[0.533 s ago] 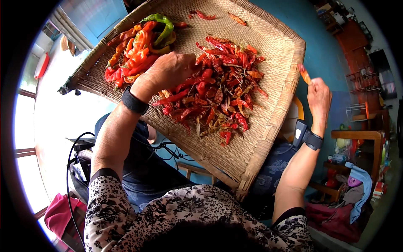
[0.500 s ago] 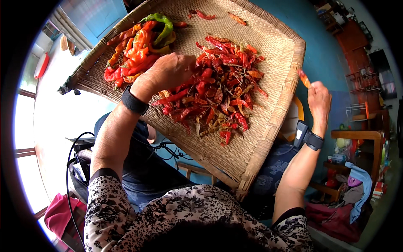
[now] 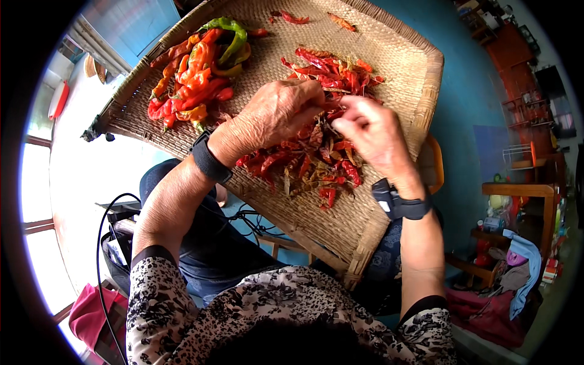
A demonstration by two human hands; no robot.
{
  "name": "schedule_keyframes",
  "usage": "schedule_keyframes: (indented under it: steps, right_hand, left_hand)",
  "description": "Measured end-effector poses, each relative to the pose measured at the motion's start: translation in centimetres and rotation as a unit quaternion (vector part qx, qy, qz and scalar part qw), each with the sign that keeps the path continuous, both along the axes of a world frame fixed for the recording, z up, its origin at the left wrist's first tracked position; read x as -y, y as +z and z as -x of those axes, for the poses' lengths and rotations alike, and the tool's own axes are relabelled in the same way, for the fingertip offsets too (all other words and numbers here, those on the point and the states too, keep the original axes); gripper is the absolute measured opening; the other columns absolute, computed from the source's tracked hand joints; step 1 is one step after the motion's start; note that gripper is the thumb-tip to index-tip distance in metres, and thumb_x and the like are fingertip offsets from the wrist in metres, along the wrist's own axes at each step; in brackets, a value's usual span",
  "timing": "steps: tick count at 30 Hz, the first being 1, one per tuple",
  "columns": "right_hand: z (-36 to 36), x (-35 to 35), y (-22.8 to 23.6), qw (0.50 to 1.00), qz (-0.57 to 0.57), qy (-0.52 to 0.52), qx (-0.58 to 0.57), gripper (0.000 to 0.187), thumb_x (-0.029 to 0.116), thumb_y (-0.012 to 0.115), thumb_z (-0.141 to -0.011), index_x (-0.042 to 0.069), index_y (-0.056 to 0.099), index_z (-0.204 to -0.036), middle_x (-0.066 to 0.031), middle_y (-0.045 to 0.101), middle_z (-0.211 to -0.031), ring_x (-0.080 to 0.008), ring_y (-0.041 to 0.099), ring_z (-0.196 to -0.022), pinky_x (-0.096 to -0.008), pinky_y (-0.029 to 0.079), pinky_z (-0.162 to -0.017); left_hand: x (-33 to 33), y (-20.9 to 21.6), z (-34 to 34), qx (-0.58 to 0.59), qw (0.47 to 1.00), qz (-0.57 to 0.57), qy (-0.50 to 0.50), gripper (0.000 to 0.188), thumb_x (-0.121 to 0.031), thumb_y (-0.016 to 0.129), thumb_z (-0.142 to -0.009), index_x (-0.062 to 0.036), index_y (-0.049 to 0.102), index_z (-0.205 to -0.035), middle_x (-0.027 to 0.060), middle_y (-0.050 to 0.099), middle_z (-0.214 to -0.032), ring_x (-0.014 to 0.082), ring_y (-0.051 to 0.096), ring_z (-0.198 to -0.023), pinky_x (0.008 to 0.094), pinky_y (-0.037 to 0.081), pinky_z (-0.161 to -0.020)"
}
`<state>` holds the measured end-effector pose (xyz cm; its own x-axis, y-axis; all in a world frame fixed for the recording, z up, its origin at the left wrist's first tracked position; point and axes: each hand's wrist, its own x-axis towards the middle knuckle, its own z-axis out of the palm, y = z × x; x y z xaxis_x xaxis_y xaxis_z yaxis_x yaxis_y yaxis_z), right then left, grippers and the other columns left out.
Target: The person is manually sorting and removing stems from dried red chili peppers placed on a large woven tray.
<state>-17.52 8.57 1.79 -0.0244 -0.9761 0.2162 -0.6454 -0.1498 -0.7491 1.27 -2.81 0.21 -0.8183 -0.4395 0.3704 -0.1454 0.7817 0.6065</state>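
A woven tray (image 3: pixel 398 73) holds a loose pile of dried red chilies (image 3: pixel 304 164), with bits of stalk and pale husk among them. My left hand (image 3: pixel 277 112) is above the pile, fingers curled and pinched on a dried red chili (image 3: pixel 331 97) that shows partly at the fingertips. Close against it, my right hand (image 3: pixel 377 137) reaches in from the right, its fingers bent and its thumb apart from them; I see nothing held there. At the tray's far left lies a heap of fresh red and orange peppers (image 3: pixel 198 82) with a green pepper (image 3: pixel 234 39).
Beyond the tray's right edge shows a yellow-rimmed container (image 3: pixel 433 164), mostly hidden. Black cables (image 3: pixel 246 222) lie below the tray's near edge. A wooden chair (image 3: pixel 517 194) with clothes stands at right. A few stray chilies (image 3: pixel 342 22) lie along the tray's far side.
My right hand, which held an orange-red chili outside the tray's right edge, has come in over the pile beside my left hand; that chili is out of sight. My left hand has shifted right.
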Motion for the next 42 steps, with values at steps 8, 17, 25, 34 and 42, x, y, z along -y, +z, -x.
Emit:
schedule_keyframes:
  steps: [8,17,25,34,42]
  right_hand:
    - [-1.8,0.3,-1.3,0.999,0.044,-0.021,0.018,0.017,0.014,0.064,-0.090,0.000,0.061,-0.083,-0.0131,0.062,-0.066,-0.0245,0.059,-0.055,-0.0345,0.045,-0.052]
    - [11.4,-3.9,2.8,0.894,0.094,-0.302,-0.319,0.023,0.022,0.057,-0.093,0.003,0.060,-0.079,-0.0150,0.065,-0.069,-0.0362,0.062,-0.061,-0.0413,0.045,-0.054]
    - [14.5,-7.4,2.8,0.808,-0.198,-0.347,-0.433,0.027,0.027,0.061,-0.089,0.008,0.066,-0.108,-0.0161,0.069,-0.090,-0.0374,0.065,-0.088,-0.0456,0.050,-0.074]
    - [6.1,-2.4,2.4,0.961,0.009,-0.155,-0.228,0.017,0.011,0.064,-0.088,0.005,0.063,-0.104,-0.0153,0.066,-0.074,-0.0285,0.065,-0.065,-0.0337,0.049,-0.059]
    - [-0.4,0.7,-0.1,0.999,0.019,-0.009,-0.044,0.029,0.019,0.068,-0.088,-0.003,0.060,-0.103,-0.0094,0.066,-0.069,-0.0174,0.062,-0.059,-0.0304,0.049,-0.057]
  left_hand:
    - [-0.2,-0.1,0.1,-0.020,0.999,-0.002,-0.027,0.013,-0.010,0.063,-0.088,-0.0022,0.062,-0.098,0.0127,0.068,-0.086,0.0283,0.068,-0.081,0.0371,0.055,-0.072]
    - [4.2,-0.2,-4.3,0.241,0.965,0.069,0.071,0.031,-0.033,0.066,-0.087,-0.0075,0.063,-0.106,0.0121,0.067,-0.094,0.0260,0.066,-0.086,0.0378,0.053,-0.076]
    - [3.4,-1.7,-5.0,0.359,0.928,0.067,0.078,0.037,-0.030,0.066,-0.079,-0.0038,0.058,-0.104,0.0152,0.065,-0.090,0.0321,0.065,-0.086,0.0423,0.051,-0.074]
    - [2.4,-1.8,-2.2,0.239,0.958,0.102,0.125,0.025,-0.011,0.064,-0.082,-0.0063,0.061,-0.107,0.0133,0.065,-0.071,0.0294,0.067,-0.069,0.0402,0.055,-0.063]
    - [0.8,-1.0,-0.7,0.025,0.998,0.050,0.013,0.021,-0.015,0.065,-0.088,-0.0047,0.064,-0.105,0.0123,0.066,-0.084,0.0280,0.067,-0.077,0.0382,0.054,-0.067]
